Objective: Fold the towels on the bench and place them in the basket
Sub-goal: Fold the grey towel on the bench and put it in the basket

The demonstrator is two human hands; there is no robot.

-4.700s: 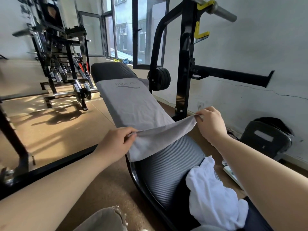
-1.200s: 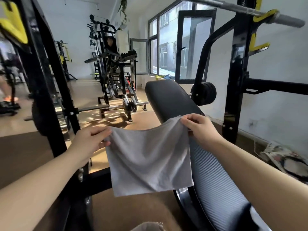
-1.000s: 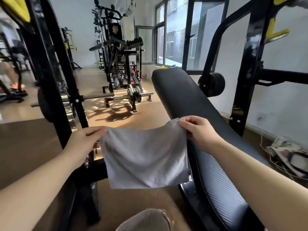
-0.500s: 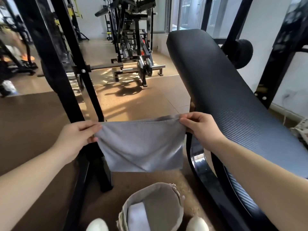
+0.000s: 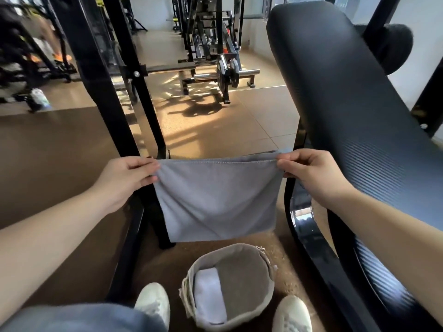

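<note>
A folded grey towel (image 5: 217,197) hangs in the air in front of me, stretched flat between both hands. My left hand (image 5: 122,178) pinches its upper left corner and my right hand (image 5: 311,174) pinches its upper right corner. Directly below the towel, on the floor between my shoes, stands a round beige fabric basket (image 5: 265,259). A folded white towel (image 5: 209,295) lies inside it against the left wall. The black padded bench (image 5: 347,111) runs along the right side, bare where I can see it.
A black rack upright (image 5: 112,92) and its floor beam stand just left of the towel. My white shoes (image 5: 153,301) flank the basket. A weight machine with a plate-loaded bar (image 5: 227,73) stands farther back on the tan floor.
Over the earlier frames the grey towel left the bench and was folded smaller in the air. My view has tilted down, and the basket with the white towel now shows in full beneath the towel.
</note>
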